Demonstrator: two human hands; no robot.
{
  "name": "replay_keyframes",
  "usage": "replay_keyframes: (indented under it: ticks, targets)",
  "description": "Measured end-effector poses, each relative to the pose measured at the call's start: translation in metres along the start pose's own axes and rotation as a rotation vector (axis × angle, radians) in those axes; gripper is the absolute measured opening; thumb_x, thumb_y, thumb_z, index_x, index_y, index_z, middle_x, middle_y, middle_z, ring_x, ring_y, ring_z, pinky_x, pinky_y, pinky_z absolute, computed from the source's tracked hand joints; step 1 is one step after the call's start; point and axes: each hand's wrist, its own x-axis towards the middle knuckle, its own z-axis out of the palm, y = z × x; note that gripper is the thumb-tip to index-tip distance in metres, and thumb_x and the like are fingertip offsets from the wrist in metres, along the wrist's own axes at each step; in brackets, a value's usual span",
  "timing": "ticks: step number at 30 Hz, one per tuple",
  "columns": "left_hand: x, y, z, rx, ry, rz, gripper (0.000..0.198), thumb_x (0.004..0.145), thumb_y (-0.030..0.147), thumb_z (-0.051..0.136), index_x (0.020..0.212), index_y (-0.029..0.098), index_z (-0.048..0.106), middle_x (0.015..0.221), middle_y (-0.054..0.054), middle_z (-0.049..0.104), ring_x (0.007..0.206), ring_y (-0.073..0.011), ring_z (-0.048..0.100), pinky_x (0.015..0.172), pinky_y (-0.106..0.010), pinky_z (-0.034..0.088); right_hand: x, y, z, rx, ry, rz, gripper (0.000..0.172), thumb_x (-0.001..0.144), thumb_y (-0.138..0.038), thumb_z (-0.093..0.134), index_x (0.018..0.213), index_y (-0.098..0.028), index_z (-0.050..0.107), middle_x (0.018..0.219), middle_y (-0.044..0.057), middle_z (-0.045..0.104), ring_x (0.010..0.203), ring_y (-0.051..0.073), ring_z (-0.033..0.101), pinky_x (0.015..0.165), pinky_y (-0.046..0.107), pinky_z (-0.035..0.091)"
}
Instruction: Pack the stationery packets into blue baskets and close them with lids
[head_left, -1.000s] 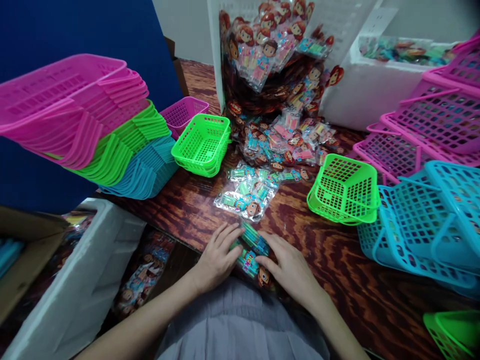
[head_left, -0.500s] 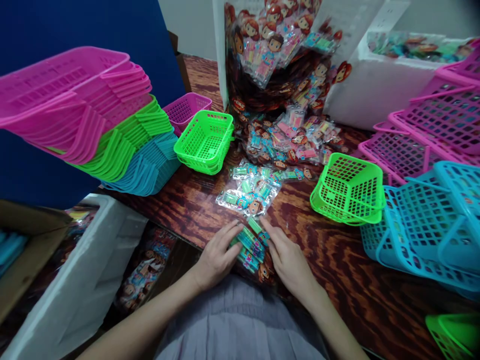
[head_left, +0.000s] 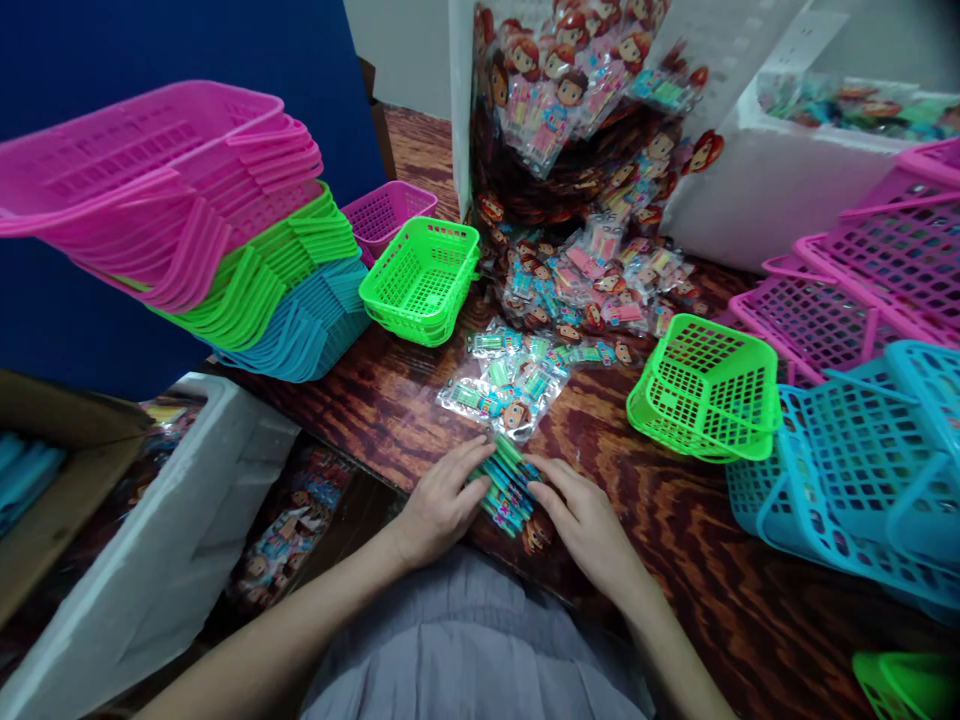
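Several green packets (head_left: 508,490) with cartoon heads lie in a tight overlapping bunch near the table's front edge. My left hand (head_left: 448,500) grips the bunch from its left side, fingers bent over the upper left edge. On the opposite side, my right hand (head_left: 577,510) presses its fingers and thumb against the packets' right edge. Just beyond my fingertips, clear-wrapped green packets (head_left: 506,385) are spread loosely on the wooden table (head_left: 600,415). Behind them rises a heap of pink and blue packets (head_left: 592,275).
Stacked pink, green and blue baskets (head_left: 262,240) stand at the left, with a green basket (head_left: 424,280) beside them. Another green basket (head_left: 705,385) and blue baskets (head_left: 885,470) are at the right. A white foam box (head_left: 172,540) sits lower left.
The packets between my hands are now lined up more closely. My right hand's fingers have bent inward against them. The view has shifted slightly.
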Motion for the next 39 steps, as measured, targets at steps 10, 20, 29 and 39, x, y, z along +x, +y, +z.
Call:
replay_keyframes:
  ticks: [10, 20, 29, 39]
  targets:
    - [0.002, -0.001, -0.003, 0.005, -0.027, 0.006, 0.016, 0.095, 0.01, 0.044, 0.103, 0.014, 0.058, 0.137, -0.018, 0.054, 0.137, -0.0274, 0.044, 0.105, -0.047, 0.049, 0.001, 0.005, -0.001, 0.095, -0.032, 0.037, 0.037, 0.098, -0.041, 0.045, 0.129, -0.026, 0.058, 0.132, 0.005, 0.063, 0.121, 0.021, 0.057, 0.108, 0.038, 0.041]
    - [-0.002, -0.002, -0.006, 0.029, -0.021, -0.005, 0.018, 0.093, 0.01, 0.044, 0.1, 0.015, 0.06, 0.131, -0.017, 0.059, 0.128, -0.0273, 0.052, 0.099, -0.045, 0.053, -0.004, 0.003, 0.003, 0.033, -0.028, 0.08, 0.046, 0.094, -0.041, 0.053, 0.137, -0.026, 0.053, 0.139, 0.005, 0.058, 0.127, 0.023, 0.054, 0.11, 0.04, 0.04]
    - [-0.004, 0.0, -0.007, 0.024, -0.04, -0.019, 0.016, 0.092, 0.01, 0.046, 0.099, 0.013, 0.06, 0.131, -0.02, 0.058, 0.123, -0.027, 0.055, 0.098, -0.043, 0.053, -0.006, 0.006, 0.01, 0.004, -0.011, 0.104, 0.056, 0.089, -0.042, 0.059, 0.142, -0.025, 0.048, 0.142, 0.007, 0.056, 0.13, 0.025, 0.052, 0.111, 0.044, 0.04]
    - [0.0, 0.0, -0.004, -0.004, -0.053, -0.044, 0.021, 0.092, 0.01, 0.045, 0.107, 0.014, 0.058, 0.137, -0.019, 0.054, 0.128, -0.0264, 0.052, 0.099, -0.044, 0.052, -0.002, 0.011, 0.001, -0.028, 0.033, 0.044, 0.04, 0.098, -0.038, 0.042, 0.132, -0.023, 0.057, 0.133, 0.006, 0.063, 0.122, 0.022, 0.059, 0.107, 0.04, 0.044]
